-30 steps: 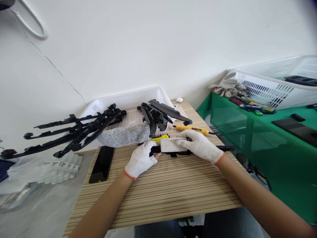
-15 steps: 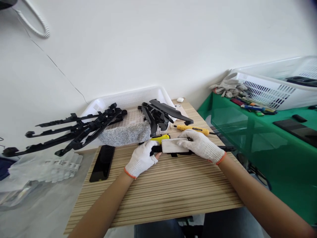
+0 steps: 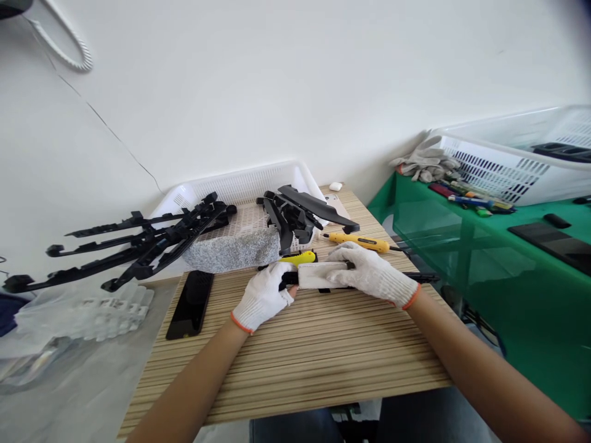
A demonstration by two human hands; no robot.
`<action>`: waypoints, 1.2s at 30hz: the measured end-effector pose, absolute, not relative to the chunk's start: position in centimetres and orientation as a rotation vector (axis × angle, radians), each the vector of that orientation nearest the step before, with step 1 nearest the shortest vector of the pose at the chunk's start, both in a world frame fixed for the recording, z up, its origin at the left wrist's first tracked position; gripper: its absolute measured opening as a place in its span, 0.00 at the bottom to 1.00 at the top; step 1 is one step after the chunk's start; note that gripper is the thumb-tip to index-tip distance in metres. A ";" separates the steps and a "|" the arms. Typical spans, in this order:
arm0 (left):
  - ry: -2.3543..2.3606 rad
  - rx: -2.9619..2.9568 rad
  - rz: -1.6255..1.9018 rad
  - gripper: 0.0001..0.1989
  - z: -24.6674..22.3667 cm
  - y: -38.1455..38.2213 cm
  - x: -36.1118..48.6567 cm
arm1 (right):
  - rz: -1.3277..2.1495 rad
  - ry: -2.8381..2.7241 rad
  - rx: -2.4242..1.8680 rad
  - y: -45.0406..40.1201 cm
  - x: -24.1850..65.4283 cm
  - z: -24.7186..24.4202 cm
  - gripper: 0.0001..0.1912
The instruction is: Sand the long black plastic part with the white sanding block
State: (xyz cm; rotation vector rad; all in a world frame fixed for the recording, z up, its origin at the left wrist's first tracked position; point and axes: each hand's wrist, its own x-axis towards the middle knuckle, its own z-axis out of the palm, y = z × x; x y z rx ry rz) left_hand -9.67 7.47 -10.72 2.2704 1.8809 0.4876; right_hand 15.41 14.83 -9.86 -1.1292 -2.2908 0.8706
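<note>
My left hand (image 3: 268, 293), in a white knit glove, grips the left part of a long black plastic strip (image 3: 290, 279) lying across the table. In my gloved right hand (image 3: 364, 269) is a flat white block (image 3: 318, 275), pressed along the strip's top and hiding much of it. The strip's right end shows beyond my right wrist. Just behind the block lies a yellow-green utility knife (image 3: 299, 258). A yellow electric screwdriver (image 3: 359, 241) rests behind my right hand.
A white basket (image 3: 303, 174) at the back holds black plastic parts (image 3: 184, 231), several jutting out leftward, with a grey cloth (image 3: 233, 250) over its front. A black phone (image 3: 190, 306) lies at the left table edge. At right, a green-covered table (image 3: 443, 246) bears gloves, pens and another basket.
My right hand and the white block have shifted slightly left and toward me along the black strip. My left hand has stayed in place.
</note>
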 end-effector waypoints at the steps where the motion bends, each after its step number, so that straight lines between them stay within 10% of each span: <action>1: 1.883 2.269 0.486 0.18 -10.7 7.5 -9.7 | 0.862 -2.296 -1.127 14.8 15.3 -9.9 0.13; 36: 1.887 2.263 0.511 0.16 -11.0 7.5 -9.7 | 0.943 -2.207 -1.181 14.9 15.3 -9.9 0.13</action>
